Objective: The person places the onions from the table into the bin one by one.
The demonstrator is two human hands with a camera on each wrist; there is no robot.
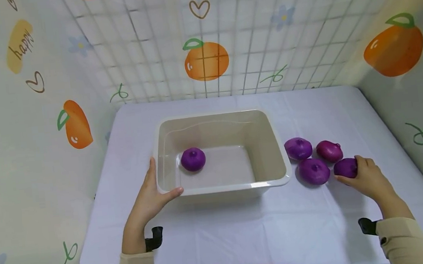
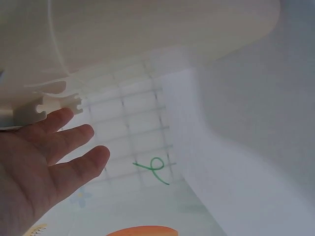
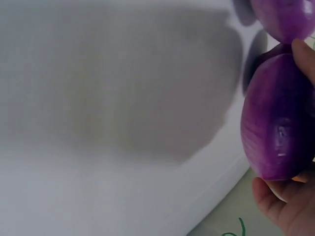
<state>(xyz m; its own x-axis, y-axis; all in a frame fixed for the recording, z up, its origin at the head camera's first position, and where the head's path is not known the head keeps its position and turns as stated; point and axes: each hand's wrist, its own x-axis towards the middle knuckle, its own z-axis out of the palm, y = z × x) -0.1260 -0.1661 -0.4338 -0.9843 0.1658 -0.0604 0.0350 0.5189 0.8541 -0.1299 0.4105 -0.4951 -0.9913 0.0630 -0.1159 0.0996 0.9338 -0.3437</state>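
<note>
In the head view my right hand (image 1: 371, 177) pinches a purple onion (image 1: 346, 168) between thumb and fingers, at the right of the table. The right wrist view shows this onion (image 3: 278, 118) close up, gripped at both ends. Three other purple onions lie to its left: a large onion (image 1: 314, 171), a rounder onion (image 1: 298, 148) and a redder onion (image 1: 329, 151). A single onion (image 1: 193, 159) sits inside the beige plastic bin (image 1: 225, 188). My left hand (image 1: 152, 196) rests against the bin's front left corner, thumb along the rim, fingers straight and spread.
A white cloth covers the table (image 1: 222, 230). Printed curtains (image 1: 206, 61) with orange fruit patterns hang behind and at both sides, with a wire grid showing at the back. The bin stands mid-table, left of the onion group.
</note>
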